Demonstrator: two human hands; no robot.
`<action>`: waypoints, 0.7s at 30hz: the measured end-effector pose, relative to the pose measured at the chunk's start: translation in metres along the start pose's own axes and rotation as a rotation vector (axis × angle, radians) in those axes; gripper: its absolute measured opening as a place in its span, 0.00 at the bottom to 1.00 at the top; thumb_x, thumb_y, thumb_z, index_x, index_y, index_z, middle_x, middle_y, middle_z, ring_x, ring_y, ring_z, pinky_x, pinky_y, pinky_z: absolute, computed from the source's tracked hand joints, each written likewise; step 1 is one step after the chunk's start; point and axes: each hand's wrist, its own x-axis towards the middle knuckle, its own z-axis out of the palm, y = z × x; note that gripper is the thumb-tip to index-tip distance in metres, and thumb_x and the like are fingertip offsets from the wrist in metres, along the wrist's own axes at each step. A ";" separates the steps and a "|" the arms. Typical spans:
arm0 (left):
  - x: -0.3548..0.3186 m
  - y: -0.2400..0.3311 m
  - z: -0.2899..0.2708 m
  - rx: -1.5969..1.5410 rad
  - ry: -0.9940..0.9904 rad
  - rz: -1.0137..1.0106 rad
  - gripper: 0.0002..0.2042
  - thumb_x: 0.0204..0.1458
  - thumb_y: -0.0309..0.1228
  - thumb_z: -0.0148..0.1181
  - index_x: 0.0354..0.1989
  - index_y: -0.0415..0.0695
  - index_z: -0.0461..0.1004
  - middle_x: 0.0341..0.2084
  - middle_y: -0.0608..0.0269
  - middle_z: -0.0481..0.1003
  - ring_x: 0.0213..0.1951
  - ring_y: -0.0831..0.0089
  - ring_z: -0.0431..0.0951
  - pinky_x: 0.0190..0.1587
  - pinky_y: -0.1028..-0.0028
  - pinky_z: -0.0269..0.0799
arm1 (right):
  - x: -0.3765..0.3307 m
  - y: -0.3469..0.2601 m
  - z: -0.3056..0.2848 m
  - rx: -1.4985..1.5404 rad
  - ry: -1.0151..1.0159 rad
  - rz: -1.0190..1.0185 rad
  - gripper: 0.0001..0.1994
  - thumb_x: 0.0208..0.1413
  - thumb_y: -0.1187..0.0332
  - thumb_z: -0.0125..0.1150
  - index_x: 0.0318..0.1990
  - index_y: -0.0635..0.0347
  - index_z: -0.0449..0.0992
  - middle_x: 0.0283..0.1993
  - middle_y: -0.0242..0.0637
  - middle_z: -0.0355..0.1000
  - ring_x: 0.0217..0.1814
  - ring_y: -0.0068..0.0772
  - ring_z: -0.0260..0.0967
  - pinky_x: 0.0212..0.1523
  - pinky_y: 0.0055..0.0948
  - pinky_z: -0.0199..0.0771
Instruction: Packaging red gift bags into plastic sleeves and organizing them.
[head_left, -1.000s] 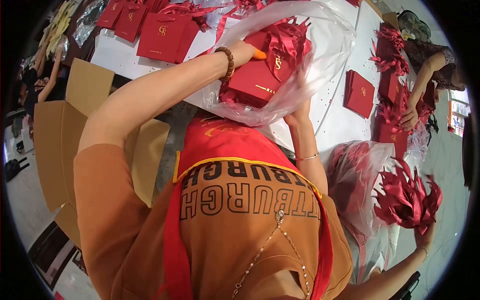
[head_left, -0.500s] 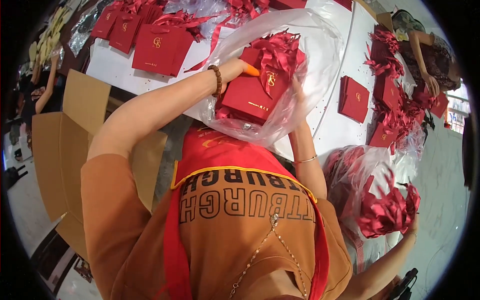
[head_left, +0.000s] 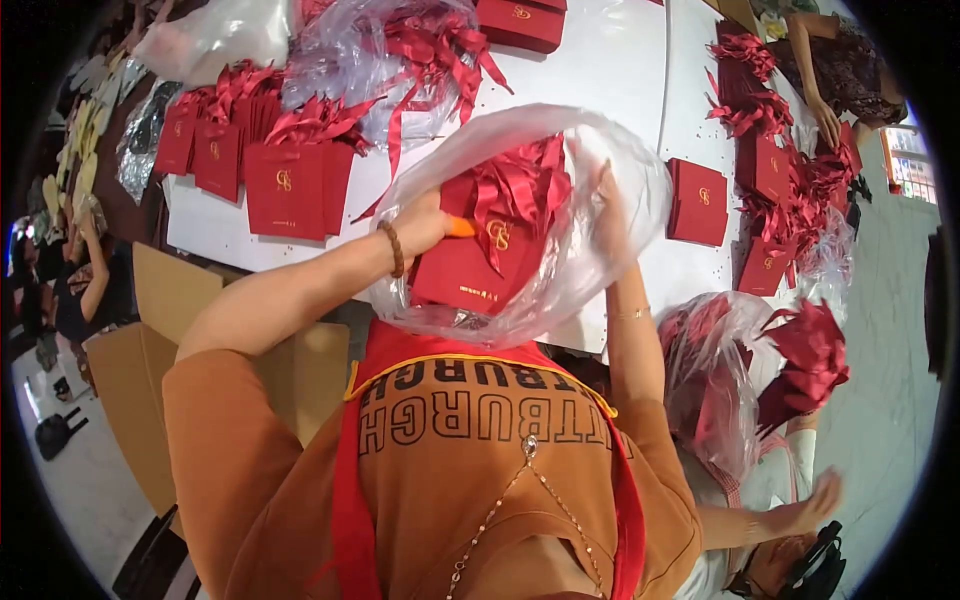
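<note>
A large clear plastic bag (head_left: 618,160) lies wide-mouthed at the table's near edge, in front of my body. Inside it is a bundle of red paper gift bags (head_left: 468,268) with gold print and red ribbon handles (head_left: 522,190). My left hand (head_left: 425,225) reaches into the plastic bag and grips the bundle's left side, an orange finger cot (head_left: 461,227) resting on the front. My right hand (head_left: 610,215) is at the plastic bag's right wall, fingers stretched upward and partly blurred by the film.
Red gift bags (head_left: 290,190) stand at the table's far left, beside crumpled plastic. Another stack (head_left: 697,202) lies on the right. An open cardboard box (head_left: 130,390) is at my left. At right, another person's arm (head_left: 770,522) is near a filled plastic bag (head_left: 705,370). Others work farther off.
My hands, the plastic bag and the gift bags in it sit lower and slightly left in view, as the view has shifted. The neighbour's hand at right has come away from the ribbons.
</note>
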 end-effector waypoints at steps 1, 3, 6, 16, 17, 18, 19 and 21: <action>0.002 -0.011 -0.003 0.041 0.039 0.010 0.32 0.42 0.18 0.56 0.58 0.43 0.52 0.50 0.58 0.63 0.49 0.70 0.67 0.47 0.70 0.68 | 0.014 -0.003 -0.006 0.002 0.009 0.003 0.26 0.61 0.54 0.38 0.62 0.59 0.51 0.57 0.40 0.60 0.60 0.28 0.54 0.61 0.28 0.51; -0.006 0.001 -0.001 -0.031 0.029 -0.061 0.33 0.42 0.19 0.56 0.59 0.42 0.51 0.51 0.58 0.62 0.51 0.70 0.65 0.49 0.70 0.65 | 0.036 -0.002 -0.018 -0.731 -0.175 0.029 0.24 0.60 0.57 0.40 0.60 0.62 0.55 0.57 0.42 0.61 0.58 0.32 0.58 0.59 0.28 0.55; -0.003 -0.010 -0.006 -0.032 0.039 0.055 0.35 0.41 0.21 0.59 0.59 0.41 0.50 0.52 0.59 0.60 0.54 0.70 0.61 0.56 0.72 0.57 | 0.041 0.010 -0.008 -0.746 -0.184 0.085 0.24 0.60 0.58 0.40 0.60 0.62 0.55 0.57 0.42 0.61 0.58 0.32 0.58 0.59 0.28 0.55; 0.009 0.016 -0.010 -0.166 -0.061 0.102 0.36 0.37 0.26 0.66 0.56 0.37 0.54 0.53 0.57 0.61 0.55 0.69 0.60 0.55 0.72 0.56 | 0.046 0.018 -0.016 -0.752 -0.236 0.269 0.24 0.60 0.59 0.41 0.60 0.63 0.55 0.57 0.42 0.60 0.58 0.33 0.58 0.59 0.28 0.56; 0.009 0.019 -0.009 -0.202 -0.028 -0.003 0.35 0.37 0.26 0.67 0.56 0.38 0.55 0.52 0.58 0.61 0.54 0.70 0.61 0.55 0.73 0.57 | 0.049 0.020 -0.015 -0.751 -0.245 0.288 0.24 0.60 0.59 0.41 0.60 0.63 0.55 0.58 0.42 0.60 0.58 0.33 0.58 0.59 0.28 0.56; 0.009 0.020 -0.007 -0.237 0.005 -0.108 0.35 0.36 0.26 0.67 0.55 0.38 0.56 0.52 0.60 0.62 0.53 0.70 0.62 0.54 0.73 0.58 | 0.055 0.016 -0.025 -0.749 -0.254 0.305 0.24 0.60 0.60 0.41 0.60 0.63 0.55 0.58 0.43 0.60 0.58 0.33 0.59 0.59 0.28 0.57; 0.010 0.017 -0.010 -0.239 0.009 -0.118 0.35 0.36 0.26 0.67 0.55 0.38 0.56 0.52 0.60 0.62 0.53 0.70 0.62 0.54 0.73 0.58 | 0.048 0.011 -0.033 -0.747 -0.269 0.323 0.24 0.60 0.60 0.41 0.60 0.63 0.55 0.58 0.43 0.60 0.58 0.33 0.59 0.58 0.28 0.57; 0.007 0.011 -0.011 -0.142 -0.082 -0.099 0.32 0.43 0.29 0.60 0.58 0.40 0.54 0.52 0.61 0.61 0.54 0.72 0.62 0.55 0.74 0.58 | 0.011 -0.012 -0.050 -0.743 -0.282 0.354 0.24 0.60 0.60 0.41 0.60 0.63 0.55 0.58 0.43 0.60 0.58 0.34 0.59 0.58 0.28 0.57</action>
